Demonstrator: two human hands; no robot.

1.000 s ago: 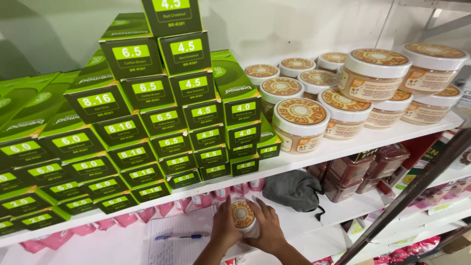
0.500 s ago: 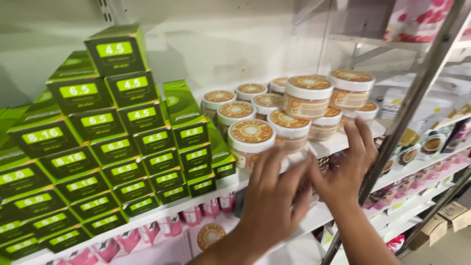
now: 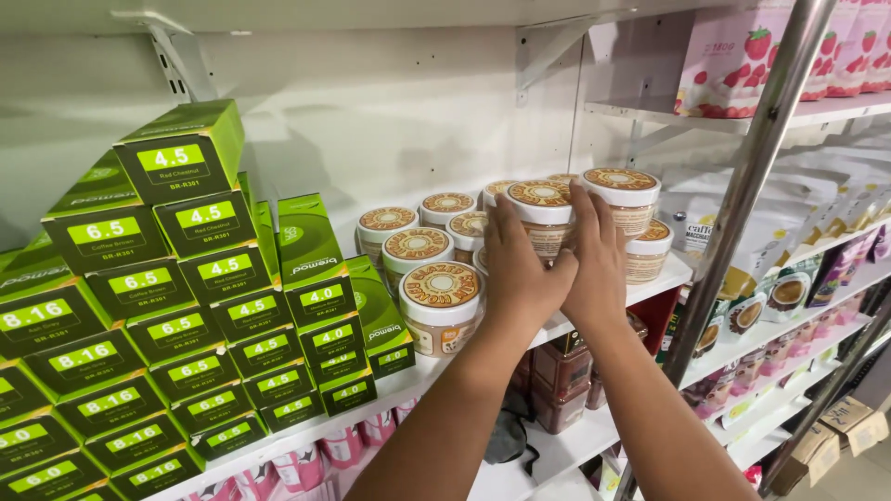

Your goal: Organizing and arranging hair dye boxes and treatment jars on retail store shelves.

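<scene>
Item: round tub with patterned brown lid (image 3: 539,211), standing upright on the white shelf (image 3: 665,276), stacked on other tubs in the middle of the cluster; vertical axis, lid facing up. Hands: left hand (image 3: 516,263) and right hand (image 3: 597,259) both reach up from below with fingers spread, palms pressed to the tub's front on either side, wrists crossing close together (whether either has truly closed around it cannot be told). Neighbours: taller tub (image 3: 624,197) just beside on the right, front tub (image 3: 441,304) to the left, green boxes (image 3: 186,306) stacked further left.
</scene>
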